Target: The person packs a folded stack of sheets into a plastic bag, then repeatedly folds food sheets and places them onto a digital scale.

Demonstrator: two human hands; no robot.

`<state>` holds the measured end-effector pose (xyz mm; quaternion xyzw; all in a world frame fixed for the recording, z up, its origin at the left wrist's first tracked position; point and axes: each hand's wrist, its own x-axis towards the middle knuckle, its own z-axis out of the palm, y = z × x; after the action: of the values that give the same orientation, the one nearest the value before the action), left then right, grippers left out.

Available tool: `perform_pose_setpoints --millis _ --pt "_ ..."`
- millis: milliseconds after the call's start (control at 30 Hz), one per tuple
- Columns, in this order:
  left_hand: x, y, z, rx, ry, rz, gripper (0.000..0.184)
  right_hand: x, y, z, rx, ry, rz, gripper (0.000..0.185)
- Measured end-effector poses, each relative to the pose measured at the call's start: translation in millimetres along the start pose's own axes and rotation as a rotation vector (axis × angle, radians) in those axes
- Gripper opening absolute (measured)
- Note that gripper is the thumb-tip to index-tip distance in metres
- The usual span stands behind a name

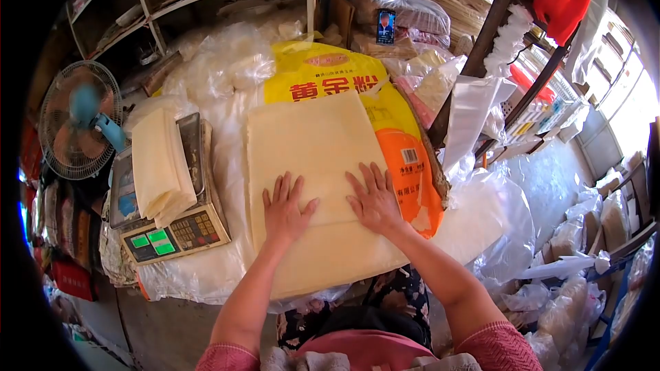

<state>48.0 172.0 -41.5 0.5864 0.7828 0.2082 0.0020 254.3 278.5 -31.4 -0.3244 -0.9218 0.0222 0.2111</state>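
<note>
Both hands lie flat on a wide stack of thin cream-coloured sheets (313, 134). My left hand (285, 209) rests on its left side with fingers spread. Across from it, my right hand (375, 199) presses near the right edge, fingers also apart. A fold or sheet edge runs across the stack close to my hands. Under the stack lies a yellow and orange printed sack (405, 130). To the left, a folded bundle of similar sheets (159, 161) sits on a digital scale (196, 227) with lit green displays.
A standing fan (81, 120) is at the far left, beside the scale. Clear plastic wrap (220, 72) heaps up behind the sack. A phone (386, 26) stands upright at the back. A wooden post (498, 24) rises on the right, with plastic-wrapped bundles (567, 302) below.
</note>
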Motion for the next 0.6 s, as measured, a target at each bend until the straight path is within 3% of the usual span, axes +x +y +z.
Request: perform_pose_setpoints --millis 600 --pt "-1.8 3.8 -3.5 -0.008 -0.043 -0.036 0.064 -1.7 0.0 -1.0 0.018 0.073 -0.025 0.048"
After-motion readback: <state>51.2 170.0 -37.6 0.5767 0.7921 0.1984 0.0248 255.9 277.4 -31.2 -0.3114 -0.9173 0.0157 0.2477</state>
